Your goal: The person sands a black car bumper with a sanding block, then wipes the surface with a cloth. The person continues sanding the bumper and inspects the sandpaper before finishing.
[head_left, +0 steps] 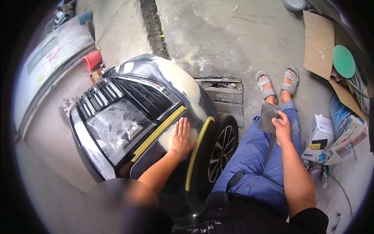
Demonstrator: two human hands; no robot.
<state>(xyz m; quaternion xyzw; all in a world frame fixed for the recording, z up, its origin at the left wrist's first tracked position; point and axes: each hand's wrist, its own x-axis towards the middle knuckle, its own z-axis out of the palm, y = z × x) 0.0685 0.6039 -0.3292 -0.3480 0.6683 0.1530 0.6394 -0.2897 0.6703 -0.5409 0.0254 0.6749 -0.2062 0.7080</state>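
Observation:
My left hand (180, 137) lies flat with fingers stretched out on the dark side panel of a car (150, 160), over a pale filler patch (165, 139). Yellow masking tape (157, 133) runs along the panel's edge beside the fingertips. A second strip of yellow tape (198, 150) follows the wheel arch, next to the black wheel (223, 150). In front of my legs, my right hand (283, 126) pinches a thin dark grey rectangular sheet, apparently sandpaper (267, 117), by its right edge, clear of the car. A larger cream-coloured area (183, 78) covers the far body corner.
Beyond the wheel, a slatted drain cover (226, 95) sits in the concrete floor (241, 39). At right stand an opened cardboard box (318, 43) with a green disc (343, 61), a white carton (320, 132) and newspapers (348, 145). A red bucket (92, 60) is at far left.

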